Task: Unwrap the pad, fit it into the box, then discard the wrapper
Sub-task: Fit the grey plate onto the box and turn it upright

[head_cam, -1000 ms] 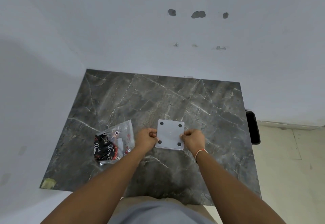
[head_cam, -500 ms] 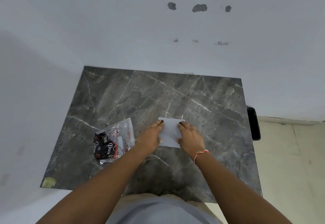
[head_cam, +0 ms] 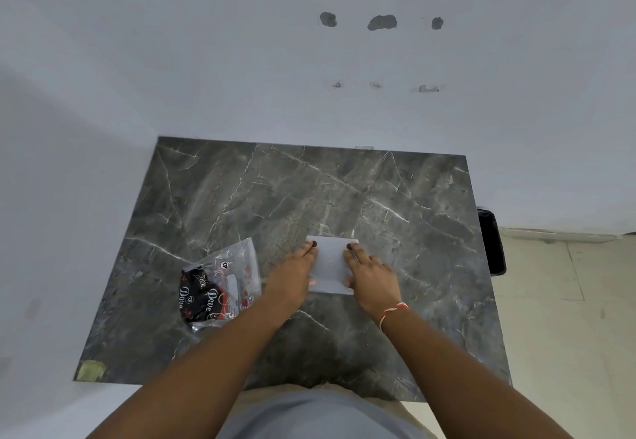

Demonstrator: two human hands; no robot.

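Observation:
A flat white square box [head_cam: 331, 263] lies on the dark marble table [head_cam: 309, 190], near the middle front. My left hand [head_cam: 292, 273] holds its left side, fingers laid over the top and thumb at the near edge. My right hand [head_cam: 371, 276] holds the right side the same way. To the left lies a clear printed wrapper [head_cam: 241, 263] with a black pad [head_cam: 198, 295] lettered "Dove" inside it, apart from both hands.
A black bin [head_cam: 492, 242] stands on the floor past the table's right edge. A scrap of yellowish tape [head_cam: 90, 369] sticks to the front left corner. White walls close the table at the back and left.
The box was tilted up with four black dots facing me; it has since been turned and laid flat, plain side up. My fingers have moved from its side edges onto its top.

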